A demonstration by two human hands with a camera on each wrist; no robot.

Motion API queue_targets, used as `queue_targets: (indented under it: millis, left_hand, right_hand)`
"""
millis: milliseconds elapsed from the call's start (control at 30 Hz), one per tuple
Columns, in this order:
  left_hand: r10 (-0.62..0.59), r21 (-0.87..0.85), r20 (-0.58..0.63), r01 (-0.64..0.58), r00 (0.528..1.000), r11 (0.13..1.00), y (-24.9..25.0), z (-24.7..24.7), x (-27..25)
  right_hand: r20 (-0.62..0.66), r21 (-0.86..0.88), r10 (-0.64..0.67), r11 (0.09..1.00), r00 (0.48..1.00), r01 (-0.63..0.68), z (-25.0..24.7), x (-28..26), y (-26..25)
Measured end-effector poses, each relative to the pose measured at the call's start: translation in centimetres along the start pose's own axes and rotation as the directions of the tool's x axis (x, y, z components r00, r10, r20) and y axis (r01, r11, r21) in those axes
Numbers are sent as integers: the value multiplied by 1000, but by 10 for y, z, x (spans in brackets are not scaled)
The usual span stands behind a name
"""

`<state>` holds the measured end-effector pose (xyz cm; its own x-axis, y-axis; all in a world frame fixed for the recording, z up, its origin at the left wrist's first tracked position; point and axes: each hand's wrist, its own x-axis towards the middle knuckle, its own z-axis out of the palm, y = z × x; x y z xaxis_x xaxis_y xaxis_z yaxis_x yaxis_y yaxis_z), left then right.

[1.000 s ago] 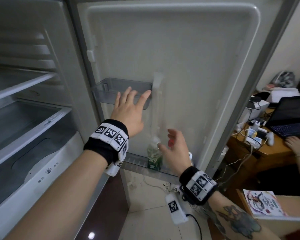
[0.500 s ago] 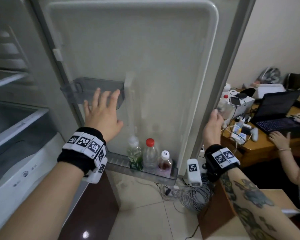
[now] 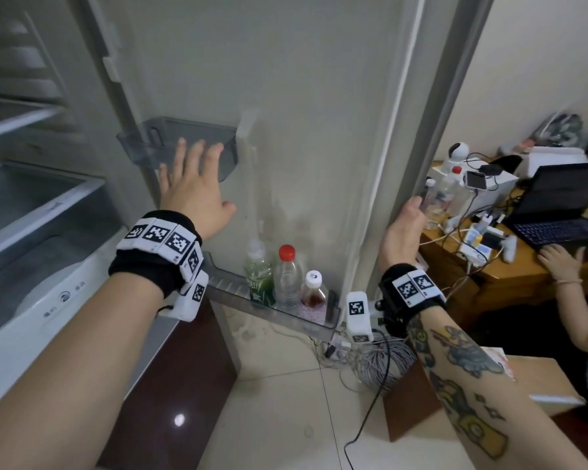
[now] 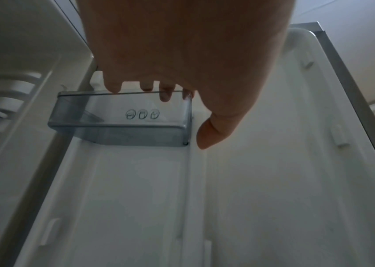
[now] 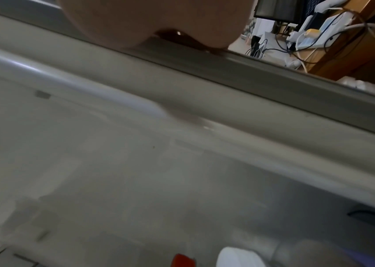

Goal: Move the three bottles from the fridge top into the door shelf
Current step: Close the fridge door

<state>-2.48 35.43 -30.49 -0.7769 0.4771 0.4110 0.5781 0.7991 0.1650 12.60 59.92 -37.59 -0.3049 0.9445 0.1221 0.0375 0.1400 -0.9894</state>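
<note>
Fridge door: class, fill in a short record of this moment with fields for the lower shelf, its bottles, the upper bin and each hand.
lower door shelf: holds three upright bottles in a row
green bottle: nearest the hinge side
red-capped bottle: middle, clear
white-capped bottle: nearest the door's free edge, reddish drink
upper bin: nothing seen inside
left hand: fingers straight, in front of the upper bin, holds nothing
right hand: on the door's free edge; fingers hidden

clear plastic bottles [image 3: 287,283], glossy floor tiles [image 3: 279,412]
</note>
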Motion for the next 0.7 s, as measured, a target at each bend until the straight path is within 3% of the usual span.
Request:
queue_targets:
  millis: [133,267,367,533,700]
  left_hand:
    - [-56,-99,55,62,997,993,7,-21,-24]
    - [64,-170,83,-49,994,984,14,-50,-96]
    - [83,-190,209,-42,974,981,-12,-55,-170]
    - [-27,-209,415,125,909,970,-87,-47,-278]
    - [-21,-293,356,132,934,947,-98,-74,-325]
  right_hand:
    - [-7,69,38,997,999,-37,-11,-33,2]
    - [-15,50,29,998,999,-29,-22,-83,5]
    - [-58,-2,-41,999,997,41,-26,-131,6]
    - [-98,-51,-35,998,995,30,-17,-234,-8]
    - [-30,21,44,999,999,-44,7,-332,-17]
